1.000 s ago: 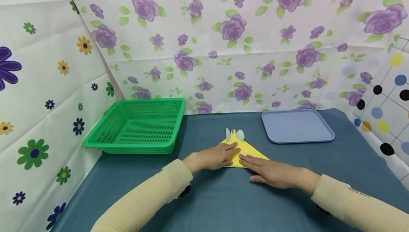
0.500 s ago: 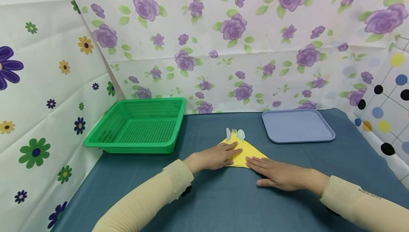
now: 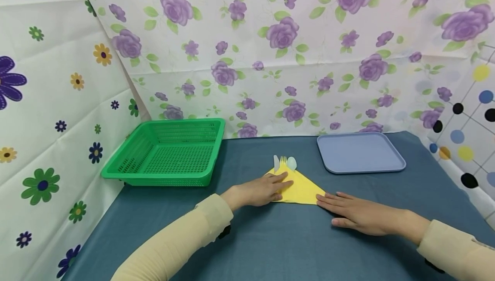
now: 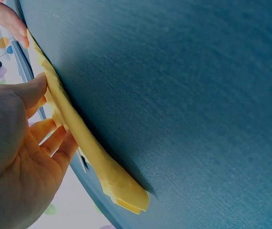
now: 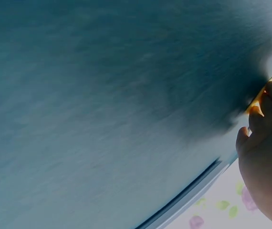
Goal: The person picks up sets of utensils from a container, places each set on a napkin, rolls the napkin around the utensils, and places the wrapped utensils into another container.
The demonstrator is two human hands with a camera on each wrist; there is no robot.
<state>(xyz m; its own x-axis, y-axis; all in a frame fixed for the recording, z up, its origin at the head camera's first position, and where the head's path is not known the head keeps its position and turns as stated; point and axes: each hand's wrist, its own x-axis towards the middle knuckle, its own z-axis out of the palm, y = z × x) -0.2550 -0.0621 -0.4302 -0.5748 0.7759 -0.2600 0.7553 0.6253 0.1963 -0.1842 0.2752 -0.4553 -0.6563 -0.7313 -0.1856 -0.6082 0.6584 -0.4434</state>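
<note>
A yellow napkin (image 3: 301, 190), folded to a triangle, lies at the middle of the table. From its top edge stick out the tips of a whitish knife (image 3: 276, 163), a yellow fork (image 3: 283, 160) and a pale spoon (image 3: 291, 163); the napkin hides the rest of them. My left hand (image 3: 260, 190) presses on the napkin's left part with spread fingers, as the left wrist view also shows against the folded edge (image 4: 86, 138). At the napkin's right corner, the straight fingertips of my right hand (image 3: 365, 214) rest, palm down.
On the left stands a green plastic basket (image 3: 162, 180) with holes in its walls and base. A blue-grey tray (image 3: 361, 153) lies at the back right. Flowered sheets (image 3: 263, 83) hang behind and beside the blue tablecloth (image 3: 278, 246).
My right hand has slid right along the napkin, from near its middle out to its right corner. My left hand has stayed in place, and the cutlery tips have not moved.
</note>
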